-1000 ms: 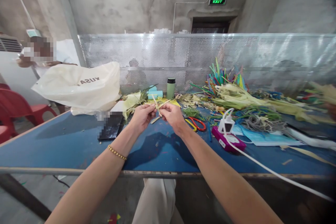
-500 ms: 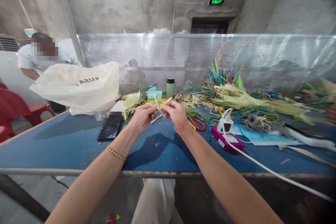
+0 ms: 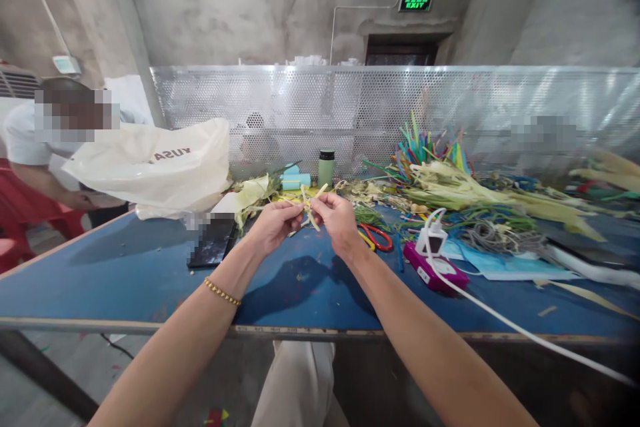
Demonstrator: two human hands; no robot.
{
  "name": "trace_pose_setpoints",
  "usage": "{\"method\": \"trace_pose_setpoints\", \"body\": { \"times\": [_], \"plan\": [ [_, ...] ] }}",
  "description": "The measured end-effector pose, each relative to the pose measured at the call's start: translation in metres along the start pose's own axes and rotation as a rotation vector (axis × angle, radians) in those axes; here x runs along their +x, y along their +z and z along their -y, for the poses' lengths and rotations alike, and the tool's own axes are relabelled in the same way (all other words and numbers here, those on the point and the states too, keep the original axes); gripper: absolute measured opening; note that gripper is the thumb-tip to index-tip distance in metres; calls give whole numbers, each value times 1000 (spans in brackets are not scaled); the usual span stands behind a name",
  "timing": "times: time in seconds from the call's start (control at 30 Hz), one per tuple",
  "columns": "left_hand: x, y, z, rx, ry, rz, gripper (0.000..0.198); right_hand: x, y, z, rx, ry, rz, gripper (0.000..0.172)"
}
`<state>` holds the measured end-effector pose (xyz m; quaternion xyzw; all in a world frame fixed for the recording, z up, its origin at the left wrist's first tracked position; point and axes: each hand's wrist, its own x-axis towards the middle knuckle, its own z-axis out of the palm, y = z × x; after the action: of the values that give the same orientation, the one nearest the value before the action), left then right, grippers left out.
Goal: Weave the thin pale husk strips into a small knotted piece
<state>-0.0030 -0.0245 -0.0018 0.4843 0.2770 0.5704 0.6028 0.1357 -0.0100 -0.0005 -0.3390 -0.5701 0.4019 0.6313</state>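
Both of my hands are raised over the blue table [image 3: 125,280], pinching a small bundle of pale yellow leaf strips [image 3: 310,208] between them. My left hand [image 3: 273,223] grips the strips from the left with closed fingers, and a gold bracelet [image 3: 221,292] sits on that wrist. My right hand [image 3: 337,217] pinches them from the right, thumb and fingers pressed together. Loose ends of the strips stick up and hang down between the hands.
Red-handled scissors [image 3: 376,236] lie just right of my right hand. A magenta power strip [image 3: 434,267] with a white plug and cable sits further right. A dark phone [image 3: 213,245], white plastic bag [image 3: 155,167], green flask [image 3: 326,169] and heaps of leaves and coloured strips [image 3: 450,180] crowd the back. Another person [image 3: 45,147] stands at left.
My hands have stayed almost in place, working the strips; their ends have shifted and one now hangs down. The person at left has leaned lower and nearer the table.
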Motion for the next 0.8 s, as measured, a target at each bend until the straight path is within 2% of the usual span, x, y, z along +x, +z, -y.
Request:
{"method": "trace_pose_setpoints", "body": {
  "times": [0.13,0.33,0.53,0.67,0.8],
  "plan": [
    [0,1,0,31,34,71,24,0,2,1,6,18,-21,20],
    [-1,0,1,60,87,61,21,-1,2,2,-57,5,-14,19],
    [0,0,0,26,74,21,18,-2,1,3,-113,19,12,19],
    [2,-1,-1,-21,121,-75,15,-2,0,0,-293,-93,92,28],
    [2,-1,-2,-47,106,-115,14,-2,0,-4,-456,-226,132,21]
  ]
}}
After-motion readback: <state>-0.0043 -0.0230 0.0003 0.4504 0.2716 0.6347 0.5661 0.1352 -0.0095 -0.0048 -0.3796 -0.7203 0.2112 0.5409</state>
